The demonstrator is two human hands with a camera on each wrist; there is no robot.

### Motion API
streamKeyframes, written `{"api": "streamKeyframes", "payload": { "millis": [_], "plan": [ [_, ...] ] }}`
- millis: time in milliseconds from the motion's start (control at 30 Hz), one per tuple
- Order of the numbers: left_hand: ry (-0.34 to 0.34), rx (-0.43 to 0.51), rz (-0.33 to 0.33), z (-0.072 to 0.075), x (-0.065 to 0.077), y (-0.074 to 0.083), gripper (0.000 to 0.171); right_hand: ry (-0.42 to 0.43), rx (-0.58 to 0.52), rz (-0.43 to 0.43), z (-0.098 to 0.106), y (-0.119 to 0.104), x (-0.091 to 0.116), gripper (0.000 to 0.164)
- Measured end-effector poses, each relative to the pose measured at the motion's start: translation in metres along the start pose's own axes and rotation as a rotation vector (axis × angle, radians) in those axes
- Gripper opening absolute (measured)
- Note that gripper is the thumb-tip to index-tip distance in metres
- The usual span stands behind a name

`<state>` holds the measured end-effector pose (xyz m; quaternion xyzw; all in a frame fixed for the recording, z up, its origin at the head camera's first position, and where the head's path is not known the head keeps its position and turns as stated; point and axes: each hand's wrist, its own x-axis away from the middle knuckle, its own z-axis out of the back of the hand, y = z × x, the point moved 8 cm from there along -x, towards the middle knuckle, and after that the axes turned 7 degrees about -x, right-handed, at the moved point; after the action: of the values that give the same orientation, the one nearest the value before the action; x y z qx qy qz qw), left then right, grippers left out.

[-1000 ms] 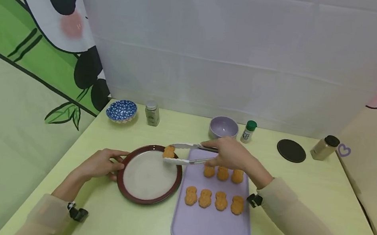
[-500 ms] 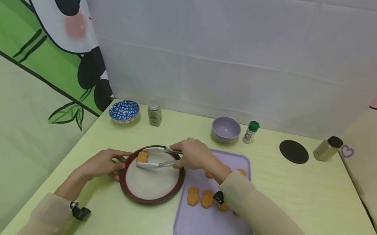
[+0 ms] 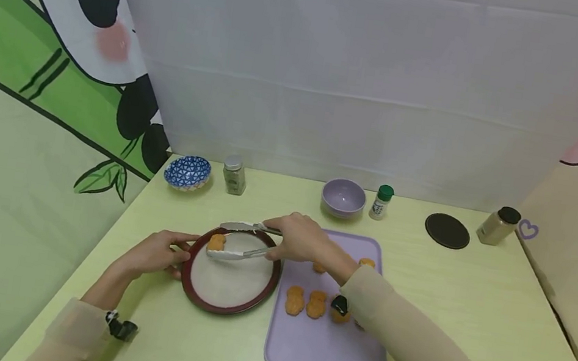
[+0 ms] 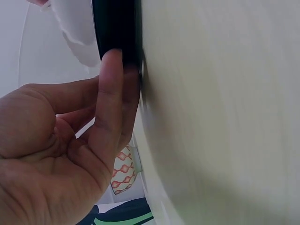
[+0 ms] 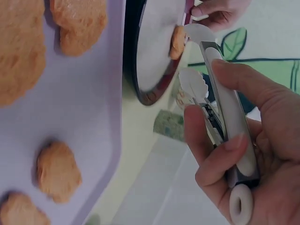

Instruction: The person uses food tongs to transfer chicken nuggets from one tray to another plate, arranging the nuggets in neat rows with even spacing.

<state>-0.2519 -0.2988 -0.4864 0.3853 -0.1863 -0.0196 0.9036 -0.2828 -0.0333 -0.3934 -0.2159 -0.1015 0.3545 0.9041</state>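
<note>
My right hand (image 3: 298, 238) grips metal tongs (image 5: 229, 108) with white handle inlays and scalloped tips. The tongs' arms stand spread over the brown-rimmed white plate (image 3: 230, 283). One golden nugget (image 3: 216, 242) sits on the plate near its left rim, beside the lower tong tip; the upper tip is apart from it. My left hand (image 3: 153, 253) holds the plate's left edge between thumb and fingers. To the right, a purple tray (image 3: 326, 352) bears several more nuggets (image 3: 295, 300), partly hidden by my right forearm.
Along the back stand a blue patterned bowl (image 3: 187, 172), a silver-capped jar (image 3: 235, 176), a purple bowl (image 3: 344, 198) and a green-capped shaker (image 3: 382, 202). A black disc (image 3: 447, 230) and a black-capped jar (image 3: 499, 226) are at the back right.
My right hand has carried a nugget left from above the tray to the plate with the tongs. The tongs have since spread, and the nugget is loose. My left hand stays at the rim.
</note>
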Motion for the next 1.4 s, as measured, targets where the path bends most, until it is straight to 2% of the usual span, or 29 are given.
{"api": "streamKeyframes", "payload": {
  "millis": [133,300,467,567,733,833,1000,1233,1400],
  "plan": [
    [0.005,0.007,0.006,0.0,0.002,-0.004,0.049,0.037,-0.013,-0.008,0.026,0.016,0.025,0.067],
    [0.012,0.011,0.0,0.0,0.002,-0.005,0.048,0.041,0.036,-0.039,0.059,0.051,0.075,0.067],
    [0.004,0.003,0.008,-0.001,0.002,-0.006,0.049,-0.007,0.049,-0.083,0.071,0.086,0.12,0.066],
    [0.007,-0.003,0.005,0.001,0.002,-0.004,0.049,-0.031,0.029,-0.103,0.07,0.102,0.135,0.066],
    [0.008,-0.005,0.0,0.002,0.003,-0.002,0.049,-0.055,-0.013,-0.124,0.063,0.123,0.14,0.068],
    [0.014,-0.006,0.008,0.001,0.003,-0.003,0.049,-0.076,-0.075,-0.152,0.059,0.132,0.14,0.069],
    [0.015,-0.003,0.019,-0.001,0.003,-0.004,0.049,-0.088,-0.136,-0.175,0.056,0.138,0.141,0.066],
    [0.014,-0.018,0.014,0.0,0.003,-0.001,0.049,-0.078,-0.143,-0.187,0.058,0.136,0.143,0.063],
    [0.006,-0.019,0.012,0.001,0.0,0.0,0.048,-0.027,-0.106,-0.12,0.065,0.113,0.132,0.059]
  ]
}}
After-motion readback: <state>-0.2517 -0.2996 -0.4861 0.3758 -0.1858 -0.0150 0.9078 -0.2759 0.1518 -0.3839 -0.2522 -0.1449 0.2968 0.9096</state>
